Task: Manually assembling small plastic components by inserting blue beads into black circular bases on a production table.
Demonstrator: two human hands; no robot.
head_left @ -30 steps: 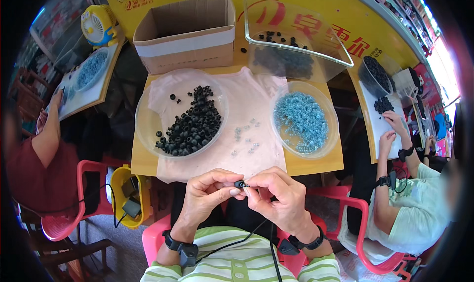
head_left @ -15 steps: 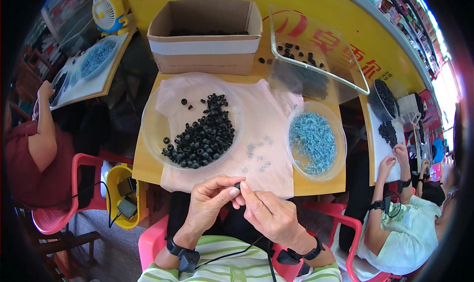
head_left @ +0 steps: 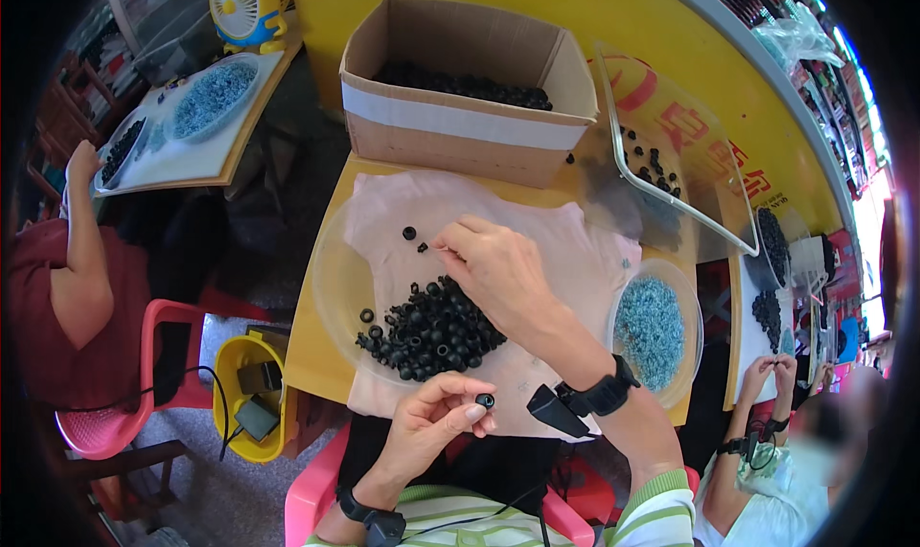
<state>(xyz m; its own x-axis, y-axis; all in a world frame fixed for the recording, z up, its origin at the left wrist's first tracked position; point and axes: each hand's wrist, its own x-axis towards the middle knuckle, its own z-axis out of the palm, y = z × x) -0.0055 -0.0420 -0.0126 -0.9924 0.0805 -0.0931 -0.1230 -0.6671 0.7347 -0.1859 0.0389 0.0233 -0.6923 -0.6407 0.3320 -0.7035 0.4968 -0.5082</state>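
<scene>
My left hand (head_left: 436,422) pinches a small round black cap (head_left: 486,401), its hollow opening showing, just in front of the table's near edge. My right hand (head_left: 498,274) reaches over a wide, clear round tray (head_left: 331,293), thumb and fingers pressed together. Whatever those fingertips hold, if anything, is hidden. Beside them lies a tiny black piece (head_left: 423,247), with a round black cap (head_left: 409,232) a little farther left. A heap of black caps (head_left: 431,331) fills the tray's near part, below my right wrist. To the right stands a round clear tray of pale blue beads (head_left: 650,331).
A cardboard box (head_left: 460,130) with black pieces stands at the back. Right of it leans a clear plastic bin (head_left: 661,197) with some black pieces. A pink cloth (head_left: 565,231) covers the table (head_left: 311,355). Co-workers sit left and right; a yellow bucket (head_left: 230,394) stands at lower left.
My right hand has left the left hand and moved far forward over the tray of caps. My left hand keeps the black cap, now with its opening visible. The whole view has shifted.
</scene>
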